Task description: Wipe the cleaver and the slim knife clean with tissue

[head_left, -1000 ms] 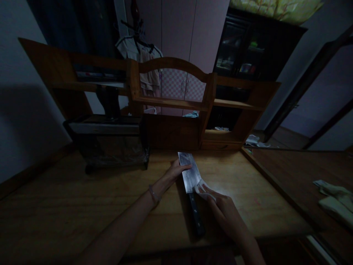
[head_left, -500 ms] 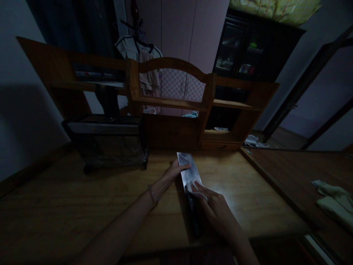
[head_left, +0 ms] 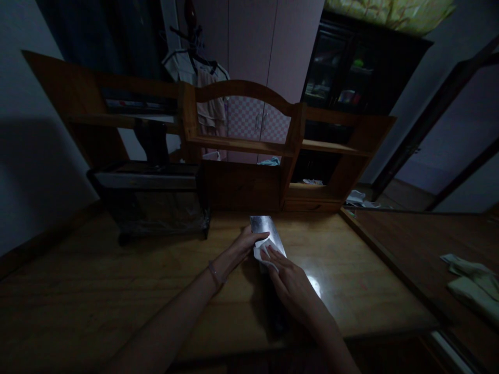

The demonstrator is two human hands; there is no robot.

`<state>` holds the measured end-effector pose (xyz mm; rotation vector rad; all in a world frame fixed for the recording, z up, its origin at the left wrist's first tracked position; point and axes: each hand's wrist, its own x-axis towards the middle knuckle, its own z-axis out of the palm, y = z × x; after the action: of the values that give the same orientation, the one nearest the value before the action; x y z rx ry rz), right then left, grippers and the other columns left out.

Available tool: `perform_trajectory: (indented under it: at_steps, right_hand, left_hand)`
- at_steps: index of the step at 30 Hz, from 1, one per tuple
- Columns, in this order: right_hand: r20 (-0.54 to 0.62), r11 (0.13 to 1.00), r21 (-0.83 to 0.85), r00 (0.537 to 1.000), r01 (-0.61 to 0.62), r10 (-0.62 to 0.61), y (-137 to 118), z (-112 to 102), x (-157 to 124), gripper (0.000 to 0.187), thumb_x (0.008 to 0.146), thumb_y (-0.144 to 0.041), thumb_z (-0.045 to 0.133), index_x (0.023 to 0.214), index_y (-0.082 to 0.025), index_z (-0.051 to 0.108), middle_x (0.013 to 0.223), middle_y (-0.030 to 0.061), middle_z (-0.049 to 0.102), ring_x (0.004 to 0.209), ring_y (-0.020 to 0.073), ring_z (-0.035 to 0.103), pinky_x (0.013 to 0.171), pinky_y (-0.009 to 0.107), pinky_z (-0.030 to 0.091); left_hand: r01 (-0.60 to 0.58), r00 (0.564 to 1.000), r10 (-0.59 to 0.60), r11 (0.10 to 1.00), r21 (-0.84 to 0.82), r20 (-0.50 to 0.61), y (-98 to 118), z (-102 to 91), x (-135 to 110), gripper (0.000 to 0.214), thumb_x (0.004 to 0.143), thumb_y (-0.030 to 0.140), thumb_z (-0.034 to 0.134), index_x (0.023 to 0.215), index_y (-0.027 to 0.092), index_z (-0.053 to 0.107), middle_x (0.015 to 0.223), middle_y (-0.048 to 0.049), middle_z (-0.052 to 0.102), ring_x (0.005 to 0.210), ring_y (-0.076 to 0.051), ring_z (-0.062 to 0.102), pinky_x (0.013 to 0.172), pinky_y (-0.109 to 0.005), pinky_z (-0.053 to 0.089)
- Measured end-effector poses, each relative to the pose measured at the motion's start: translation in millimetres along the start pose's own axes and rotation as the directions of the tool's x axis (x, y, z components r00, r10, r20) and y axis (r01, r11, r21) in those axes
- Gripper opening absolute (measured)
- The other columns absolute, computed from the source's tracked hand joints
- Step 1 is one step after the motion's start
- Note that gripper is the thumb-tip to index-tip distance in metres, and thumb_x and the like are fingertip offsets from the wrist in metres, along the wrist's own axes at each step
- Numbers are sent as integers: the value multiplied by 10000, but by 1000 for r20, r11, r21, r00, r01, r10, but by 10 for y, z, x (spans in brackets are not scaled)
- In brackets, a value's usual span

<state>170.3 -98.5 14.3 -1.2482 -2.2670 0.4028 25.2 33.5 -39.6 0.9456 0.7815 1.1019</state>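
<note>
A kitchen knife, cleaver-like with a broad shiny blade (head_left: pixel 268 224) and a dark handle (head_left: pixel 276 309), lies lengthwise in front of me over the wooden desk. My left hand (head_left: pixel 246 242) grips the blade from its left side, thumb across the upper face and fingers hidden underneath. A white cloth or tissue (head_left: pixel 262 250) is pressed flat against the blade under the fingers of my right hand (head_left: pixel 288 275). The cloth touches the blade just below my left thumb. Part of the blade's lower end is covered by the cloth and my right hand.
On the left of the desktop (head_left: pixel 163 291) stands a dark, glass-fronted appliance (head_left: pixel 156 208). A wooden shelf unit (head_left: pixel 241 184) rises along the back edge. To the right, a pale green cloth (head_left: pixel 473 288) rests on a lower brown surface (head_left: pixel 424 239).
My right hand has slid the white cloth up the blade, away from the handle and close to my left thumb. My left hand keeps its hold in the same place.
</note>
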Motion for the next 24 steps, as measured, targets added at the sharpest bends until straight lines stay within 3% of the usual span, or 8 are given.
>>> perform_trajectory:
  at_steps: [18, 24]
  right_hand:
    - [55, 994, 20, 993, -103, 102, 146, -201, -301, 403, 1005, -266, 312, 1380, -316, 451, 1459, -61, 406, 1359, 158, 359, 1135, 362, 325]
    - [60, 990, -45, 989, -132, 134, 183, -232, -333, 403, 994, -250, 331, 1369, -294, 472, 1446, -32, 425, 1317, 173, 429, 1103, 361, 371]
  left_hand:
    - [-18, 1000, 18, 1000, 12, -16, 86, 57, -55, 487, 536, 195, 845, 971, 108, 644, 912, -84, 686, 742, -175, 633, 731, -299, 490]
    - [-17, 1000, 17, 1000, 10, 13, 82, 30, -49, 493, 545, 209, 848, 983, 104, 650, 938, -103, 695, 750, -187, 645, 754, -322, 498]
